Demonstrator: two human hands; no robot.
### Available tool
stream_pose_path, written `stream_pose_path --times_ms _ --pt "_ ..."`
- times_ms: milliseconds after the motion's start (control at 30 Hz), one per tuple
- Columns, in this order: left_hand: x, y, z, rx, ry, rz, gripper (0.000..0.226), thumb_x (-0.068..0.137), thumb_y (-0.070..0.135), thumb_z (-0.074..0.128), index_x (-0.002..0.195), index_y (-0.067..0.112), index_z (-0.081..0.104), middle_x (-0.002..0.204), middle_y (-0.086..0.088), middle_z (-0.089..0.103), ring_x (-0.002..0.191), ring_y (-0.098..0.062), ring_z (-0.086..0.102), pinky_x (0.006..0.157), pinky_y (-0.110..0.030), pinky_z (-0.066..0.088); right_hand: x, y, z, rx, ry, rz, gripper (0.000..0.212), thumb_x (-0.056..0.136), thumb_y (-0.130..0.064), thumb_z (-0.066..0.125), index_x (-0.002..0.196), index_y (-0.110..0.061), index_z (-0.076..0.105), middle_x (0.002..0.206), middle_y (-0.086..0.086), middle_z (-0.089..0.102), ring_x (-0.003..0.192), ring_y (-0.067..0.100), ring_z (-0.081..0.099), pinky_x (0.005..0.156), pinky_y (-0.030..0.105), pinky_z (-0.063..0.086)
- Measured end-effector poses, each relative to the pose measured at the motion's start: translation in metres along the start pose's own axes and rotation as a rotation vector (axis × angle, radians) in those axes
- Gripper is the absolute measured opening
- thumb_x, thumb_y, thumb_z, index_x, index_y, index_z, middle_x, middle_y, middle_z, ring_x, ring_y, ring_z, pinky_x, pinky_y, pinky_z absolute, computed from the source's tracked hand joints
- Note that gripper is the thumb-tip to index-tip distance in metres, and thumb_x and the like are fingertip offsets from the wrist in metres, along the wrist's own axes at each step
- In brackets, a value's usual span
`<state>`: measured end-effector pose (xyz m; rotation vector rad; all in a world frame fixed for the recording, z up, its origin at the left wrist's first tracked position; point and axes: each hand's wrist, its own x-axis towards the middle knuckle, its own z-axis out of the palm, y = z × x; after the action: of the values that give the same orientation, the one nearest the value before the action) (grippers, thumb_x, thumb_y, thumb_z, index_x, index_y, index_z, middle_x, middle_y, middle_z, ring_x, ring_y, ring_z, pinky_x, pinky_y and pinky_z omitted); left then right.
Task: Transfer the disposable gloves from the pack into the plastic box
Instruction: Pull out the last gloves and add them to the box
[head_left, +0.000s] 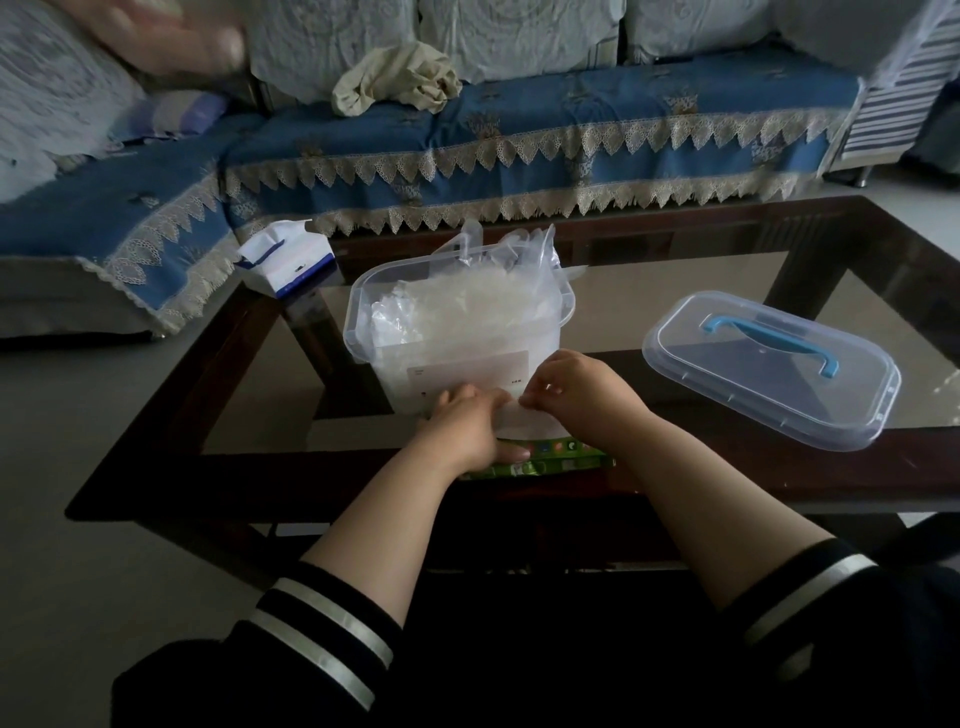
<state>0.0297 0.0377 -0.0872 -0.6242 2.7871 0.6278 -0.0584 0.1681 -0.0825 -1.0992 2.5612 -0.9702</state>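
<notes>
A clear plastic box (363, 322) stands on the glass table, with crumpled clear disposable gloves (467, 306) piled inside and sticking up past its rim. In front of the box lies the green glove pack (566, 457), flat at the table's near edge. My left hand (462, 426) rests flat on the pack, fingers against the box's front wall. My right hand (582, 389) pinches a thin clear glove sheet (524, 423) above the pack, fingertips together.
The box's clear lid (769, 369) with a blue handle lies to the right on the table (649, 499). A tissue pack (285, 260) sits at the table's far left corner. A blue sofa (519, 150) stands behind.
</notes>
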Motion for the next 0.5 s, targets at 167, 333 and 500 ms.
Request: stream_pose_path --times_ms 167,333,500 --pt "-0.001 -0.001 -0.002 -0.011 -0.01 0.003 0.07 0.081 0.046 0.073 0.142 0.033 0.041 0.144 0.0 0.035 0.138 -0.026 0.022 0.11 -0.045 0.031 0.0 -0.003 0.001 0.011 0.029 0.041 0.019 0.092 -0.025 0.06 0.096 -0.011 0.07 0.095 -0.001 0.058 0.085 0.014 0.051 0.072 0.027 0.036" --pt "0.0 -0.004 -0.002 0.0 -0.021 0.016 0.064 0.079 0.046 0.075 0.135 0.032 0.045 0.141 -0.002 0.037 0.136 -0.029 0.024 0.109 -0.045 0.032 0.001 -0.004 -0.005 0.085 0.052 0.134 0.017 0.095 -0.017 0.054 0.098 -0.009 0.068 0.09 -0.001 0.06 0.085 0.013 0.052 0.07 0.023 0.034" --pt "0.003 -0.006 0.002 0.019 -0.017 0.02 0.071 0.075 0.046 0.078 0.136 0.034 0.045 0.141 -0.001 0.036 0.136 -0.027 0.023 0.111 -0.046 0.029 0.0 -0.004 -0.011 0.151 -0.005 0.18 0.025 0.098 -0.027 0.049 0.088 -0.006 0.06 0.082 0.007 0.061 0.075 0.018 0.053 0.062 0.031 0.041"
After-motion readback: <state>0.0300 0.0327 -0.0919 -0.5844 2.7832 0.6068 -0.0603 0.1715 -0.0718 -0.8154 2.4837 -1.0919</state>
